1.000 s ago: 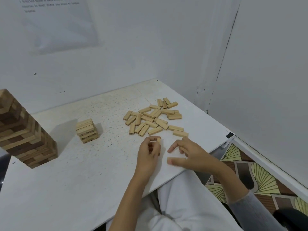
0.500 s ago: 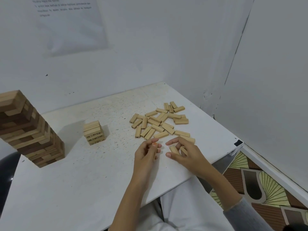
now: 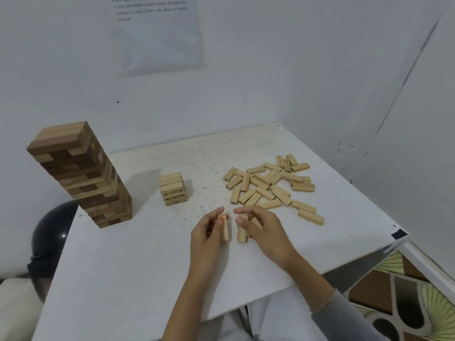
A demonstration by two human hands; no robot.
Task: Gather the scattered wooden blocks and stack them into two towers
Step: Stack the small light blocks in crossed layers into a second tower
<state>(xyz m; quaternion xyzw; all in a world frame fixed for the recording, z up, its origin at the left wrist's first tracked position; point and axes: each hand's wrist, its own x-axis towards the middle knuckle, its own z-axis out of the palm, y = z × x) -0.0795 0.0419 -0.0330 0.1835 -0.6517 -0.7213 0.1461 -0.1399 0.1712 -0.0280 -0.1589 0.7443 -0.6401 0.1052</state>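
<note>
Head view: tall tower [image 3: 81,173] far left, looks finished. Short tower [image 3: 173,188] at centre, only a few layers. Pile [image 3: 268,185] of loose blocks far right, so most gathering not yet done. Near centre, left hand [image 3: 209,237] pinches block [image 3: 226,230]. Right hand [image 3: 266,232], just beside, curls round second block [image 3: 242,233].

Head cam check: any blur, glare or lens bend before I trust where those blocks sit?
Head view: soft even light, no glare on the table; tall tower and small stack cast faint shadows to their right. Head view edges: wide-angle bend makes the tower seem to lean. Head view sharpness: loose blocks clear, print on the wall paper unreadable.
</note>
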